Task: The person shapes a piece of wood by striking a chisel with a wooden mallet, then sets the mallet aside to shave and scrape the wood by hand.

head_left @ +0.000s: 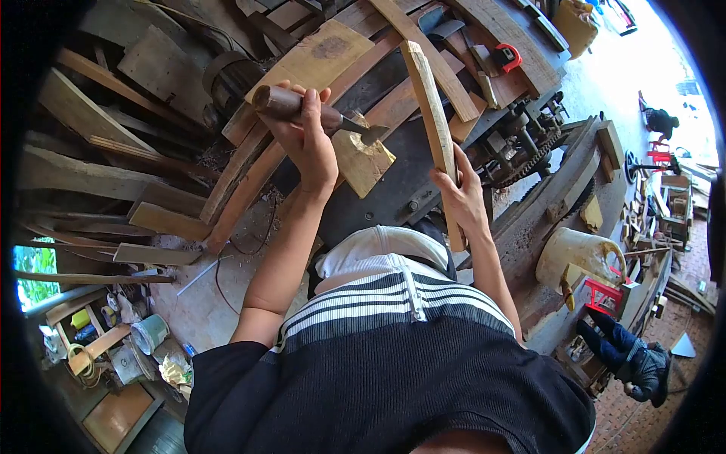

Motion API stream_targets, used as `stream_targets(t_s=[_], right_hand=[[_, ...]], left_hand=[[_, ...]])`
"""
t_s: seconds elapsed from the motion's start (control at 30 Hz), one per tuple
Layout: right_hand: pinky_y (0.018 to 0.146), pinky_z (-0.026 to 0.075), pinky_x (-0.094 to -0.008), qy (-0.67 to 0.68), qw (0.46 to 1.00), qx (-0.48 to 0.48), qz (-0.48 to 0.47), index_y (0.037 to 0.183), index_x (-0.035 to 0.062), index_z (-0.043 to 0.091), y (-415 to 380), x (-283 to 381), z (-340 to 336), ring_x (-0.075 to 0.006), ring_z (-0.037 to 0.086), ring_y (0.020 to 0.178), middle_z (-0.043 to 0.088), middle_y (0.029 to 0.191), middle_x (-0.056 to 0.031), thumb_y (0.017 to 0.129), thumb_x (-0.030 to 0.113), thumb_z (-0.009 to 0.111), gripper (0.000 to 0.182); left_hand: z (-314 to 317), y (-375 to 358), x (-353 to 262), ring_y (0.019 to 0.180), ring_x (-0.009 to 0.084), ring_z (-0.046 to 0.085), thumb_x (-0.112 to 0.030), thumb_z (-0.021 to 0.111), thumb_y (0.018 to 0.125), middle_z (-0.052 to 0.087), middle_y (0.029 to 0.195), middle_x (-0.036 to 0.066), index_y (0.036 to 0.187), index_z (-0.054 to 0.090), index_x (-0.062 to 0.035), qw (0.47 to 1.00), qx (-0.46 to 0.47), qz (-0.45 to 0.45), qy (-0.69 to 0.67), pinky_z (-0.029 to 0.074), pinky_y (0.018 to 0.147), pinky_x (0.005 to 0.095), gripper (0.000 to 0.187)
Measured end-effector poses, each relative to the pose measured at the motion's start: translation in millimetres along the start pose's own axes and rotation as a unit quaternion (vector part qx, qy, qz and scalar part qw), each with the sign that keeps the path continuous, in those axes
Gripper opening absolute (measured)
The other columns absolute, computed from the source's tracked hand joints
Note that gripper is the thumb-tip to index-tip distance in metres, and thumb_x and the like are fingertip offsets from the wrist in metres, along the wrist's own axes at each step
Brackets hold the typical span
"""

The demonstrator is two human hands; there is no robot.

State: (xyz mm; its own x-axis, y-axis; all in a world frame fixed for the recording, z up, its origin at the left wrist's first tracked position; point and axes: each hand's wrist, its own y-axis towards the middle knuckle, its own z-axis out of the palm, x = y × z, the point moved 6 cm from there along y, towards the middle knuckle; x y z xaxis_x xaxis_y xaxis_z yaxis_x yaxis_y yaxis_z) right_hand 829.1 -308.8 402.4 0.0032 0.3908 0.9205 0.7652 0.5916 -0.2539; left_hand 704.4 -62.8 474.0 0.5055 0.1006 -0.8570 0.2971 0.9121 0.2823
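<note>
1. Left hand (312, 155): fingers closed round brown handle of bladed tool (330, 117); blade over notched wood block (361, 165), contact unclear.
2. Right hand (464, 195): fingers and thumb wrapped on lower part of long wooden strip (432, 117), near workbench (393, 208).

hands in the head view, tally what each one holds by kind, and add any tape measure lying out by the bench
Wooden-handled tool with a metal blade, in the left hand: 1
Strip of wood, in the right hand: 1
Red and black tape measure, lying out ahead of the right hand: 1
Total: 3
</note>
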Motion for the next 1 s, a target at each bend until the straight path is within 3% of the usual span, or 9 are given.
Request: stream_targets(t_s=[0.13, 0.23, 0.33, 0.47, 0.57, 0.73, 0.87, 0.93, 1.0], right_hand=[[0.079, 0.053, -0.036, 0.001, 1.0, 0.013, 0.017, 0.149, 0.013, 0.044, -1.4, -2.1, 1.3, -0.0207, 0.066, 0.089, 0.066, 0.112, -0.0138, 0.085, 0.035, 0.071, 0.073], [0.08, 0.053, -0.0363, -0.007, 1.0, 0.015, 0.023, 0.149, 0.0135, 0.044, -1.2, -2.0, 3.4, -0.0215, 0.066, 0.091, 0.066, 0.113, -0.0145, 0.085, 0.035, 0.071, 0.073], [0.081, 0.053, -0.0368, -0.01, 1.0, 0.009, 0.014, 0.149, 0.0141, 0.044, -1.1, -2.0, 4.8, -0.0223, 0.066, 0.094, 0.066, 0.115, -0.015, 0.085, 0.035, 0.07, 0.072], [0.084, 0.052, -0.037, -0.009, 1.0, 0.002, 0.003, 0.149, 0.0142, 0.044, -0.3, -3.4, 5.1, -0.0226, 0.066, 0.097, 0.066, 0.117, -0.0146, 0.085, 0.035, 0.07, 0.072], [0.082, 0.052, -0.0369, 0.007, 1.0, 0.005, 0.002, 0.148, 0.0139, 0.044, -0.6, -7.2, 5.3, -0.0219, 0.065, 0.095, 0.066, 0.116, -0.0139, 0.085, 0.035, 0.071, 0.072], [0.079, 0.052, -0.0363, 0.009, 1.0, 0.0, 0.017, 0.148, 0.0137, 0.045, -4.5, -7.6, 3.2, -0.0202, 0.064, 0.091, 0.066, 0.112, -0.0122, 0.085, 0.035, 0.071, 0.072], [0.078, 0.052, -0.0355, 0.005, 1.0, 0.0, 0.003, 0.147, 0.0136, 0.045, -3.8, -10.9, 3.4, -0.0195, 0.064, 0.09, 0.066, 0.109, -0.0116, 0.085, 0.035, 0.071, 0.07], [0.078, 0.052, -0.0356, 0.001, 1.0, 0.001, 0.014, 0.147, 0.0137, 0.045, -4.6, -11.1, 2.9, -0.0197, 0.064, 0.09, 0.066, 0.109, -0.0117, 0.086, 0.035, 0.071, 0.07], [0.078, 0.051, -0.0356, -0.004, 1.0, 0.006, 0.025, 0.147, 0.0138, 0.045, -4.7, -12.1, 4.2, -0.0199, 0.064, 0.09, 0.066, 0.109, -0.0118, 0.086, 0.035, 0.071, 0.07]], left_hand=[[-1.3, -1.8, -0.5, 0.1, 0.0191, 0.061, -0.007, 0.061, 0.097, 0.044, 0.122, 0.016, 0.126, 0.027, -0.0051, 0.996, 0.049, 0.048, 0.061, 0.058, 0.095, 0.0371, 0.044], [3.6, -4.7, -9.7, 0.099, 0.0169, 0.062, -0.004, 0.064, 0.095, 0.051, 0.115, 0.016, 0.122, 0.023, -0.0058, 0.977, 0.074, 0.129, 0.151, 0.06, 0.082, 0.0299, 0.049], [4.6, -6.9, -14.7, 0.086, 0.0148, 0.061, -0.013, 0.06, 0.1, 0.056, 0.106, 0.013, 0.114, 0.032, -0.0064, 0.977, 0.086, 0.127, 0.148, 0.055, 0.086, 0.0335, 0.033], [-4.3, -0.5, -8.5, 0.085, 0.0124, 0.06, -0.017, 0.058, 0.101, 0.059, 0.094, 0.01, 0.114, 0.032, -0.0075, 0.987, 0.114, 0.093, 0.072, 0.053, 0.082, 0.032, 0.031], [-5.4, 3.8, -2.2, 0.085, 0.0148, 0.058, -0.014, 0.058, 0.099, 0.057, 0.096, 0.01, 0.119, 0.032, -0.0058, 0.984, 0.146, 0.061, 0.077, 0.055, 0.087, 0.0386, 0.034], [-3.7, 3.7, -16.3, 0.085, 0.0158, 0.057, -0.021, 0.063, 0.098, 0.053, 0.1, 0.007, 0.125, 0.033, -0.0102, 0.991, -0.1, 0.017, 0.092, 0.052, 0.091, 0.0403, 0.042], [-3.8, -0.1, -25.2, 0.092, 0.0154, 0.055, -0.019, 0.067, 0.096, 0.049, 0.11, 0.008, 0.133, 0.03, -0.013, 0.985, -0.124, 0.019, 0.115, 0.049, 0.096, 0.0403, 0.052], [-6.9, -2.3, -18.9, 0.101, 0.0153, 0.051, -0.019, 0.071, 0.093, 0.047, 0.117, 0.008, 0.139, 0.031, -0.0149, 0.994, -0.099, -0.042, -0.016, 0.046, 0.098, 0.0395, 0.061], [-3.4, -4.8, -22.2, 0.103, 0.015, 0.05, -0.017, 0.071, 0.093, 0.047, 0.116, 0.007, 0.138, 0.036, -0.0145, 0.994, -0.099, -0.05, -0.018, 0.045, 0.099, 0.0392, 0.057]])
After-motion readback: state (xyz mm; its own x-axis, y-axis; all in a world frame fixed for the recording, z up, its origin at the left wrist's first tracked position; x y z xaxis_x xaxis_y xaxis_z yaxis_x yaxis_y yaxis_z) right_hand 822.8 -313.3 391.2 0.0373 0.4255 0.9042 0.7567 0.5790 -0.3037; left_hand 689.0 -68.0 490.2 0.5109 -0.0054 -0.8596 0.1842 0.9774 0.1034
